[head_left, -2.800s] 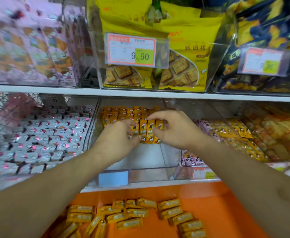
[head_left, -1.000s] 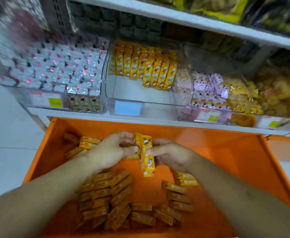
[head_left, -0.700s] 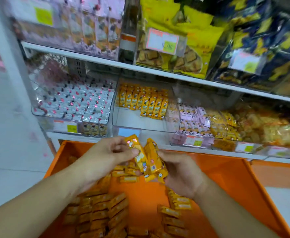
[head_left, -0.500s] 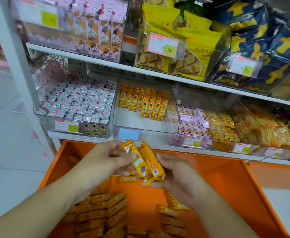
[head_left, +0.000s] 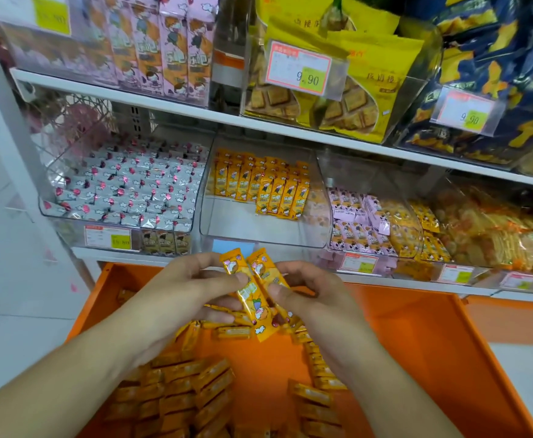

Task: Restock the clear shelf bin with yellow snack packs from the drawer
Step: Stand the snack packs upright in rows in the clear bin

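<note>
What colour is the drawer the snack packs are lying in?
Bright orange; the drawer shows best in the head view.

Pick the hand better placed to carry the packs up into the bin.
Right, marginally. The packs are held by both hands, but the right hand sits under the bin's empty front; the left hand is off to its left.

This is a shop. White shelves [head_left: 170, 104] hold clear bins [head_left: 320, 216] full of wrapped snacks and sweets. Small price tags [head_left: 298, 68] with numbers like 9.90 stick on the fronts. Many packs of one kind sit together.
</note>
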The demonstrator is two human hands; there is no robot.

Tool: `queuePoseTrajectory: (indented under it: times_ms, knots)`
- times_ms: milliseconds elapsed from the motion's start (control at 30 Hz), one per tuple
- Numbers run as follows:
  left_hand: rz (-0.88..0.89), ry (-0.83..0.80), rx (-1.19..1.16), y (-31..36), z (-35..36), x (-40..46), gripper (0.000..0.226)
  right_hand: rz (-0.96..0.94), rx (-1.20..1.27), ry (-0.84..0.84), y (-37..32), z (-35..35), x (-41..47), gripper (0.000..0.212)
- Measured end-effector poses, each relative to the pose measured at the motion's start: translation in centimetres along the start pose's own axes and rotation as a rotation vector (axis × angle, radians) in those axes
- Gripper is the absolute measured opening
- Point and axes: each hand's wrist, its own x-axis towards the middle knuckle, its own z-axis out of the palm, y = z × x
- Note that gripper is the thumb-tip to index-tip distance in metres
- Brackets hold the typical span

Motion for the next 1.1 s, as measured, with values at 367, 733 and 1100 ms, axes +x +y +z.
queuePoseTrajectory:
  times_ms: [367, 733, 1100]
  knots:
    - [0.028, 0.001, -0.052, 0.0, -0.1, -0.6, 0.029, -0.028, -0.007, -0.164, -0.2, 0.1, -0.8, 0.069]
    - [0.038, -0.009, -0.047, 0.0, -0.5, -1.6, 0.031, -0.077, -0.025, -0.078, -0.5, 0.1, -1.4, 0.062]
    - [0.021, -0.076, -0.351, -1.3, 1.6, -1.9, 0.036, -0.161, 0.038, 0.054, -1.6, -0.4, -1.4, 0.038]
